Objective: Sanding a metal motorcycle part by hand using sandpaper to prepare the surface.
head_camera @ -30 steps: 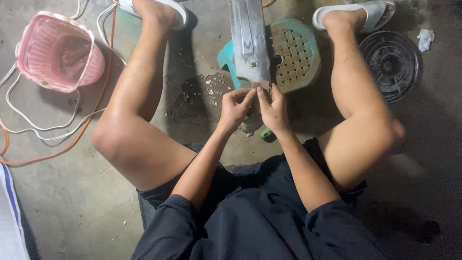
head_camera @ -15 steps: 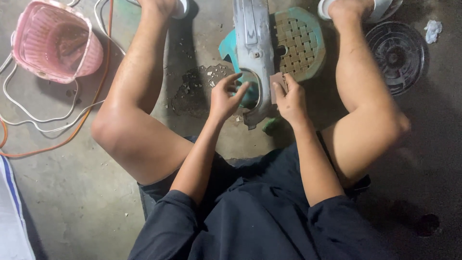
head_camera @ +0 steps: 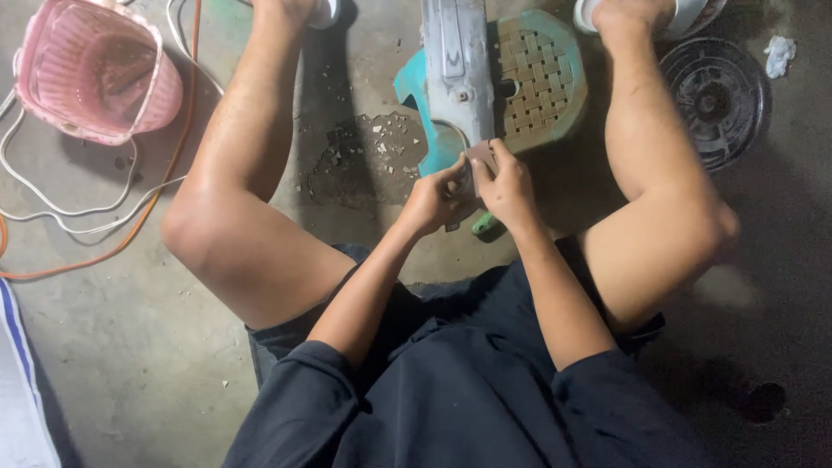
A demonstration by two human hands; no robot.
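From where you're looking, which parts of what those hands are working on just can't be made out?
- Head view: the near end of the grey metal part is covered by the left hand and right hand.
- Its far end is cut off by the top edge.
- The small flat piece between the fingers is too small to identify.
- The green stool is partly hidden under the part.

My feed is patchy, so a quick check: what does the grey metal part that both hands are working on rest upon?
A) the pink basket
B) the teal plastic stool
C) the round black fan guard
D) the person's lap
B: the grey metal part lies across the teal plastic stool, with the left hand and right hand at its near end.
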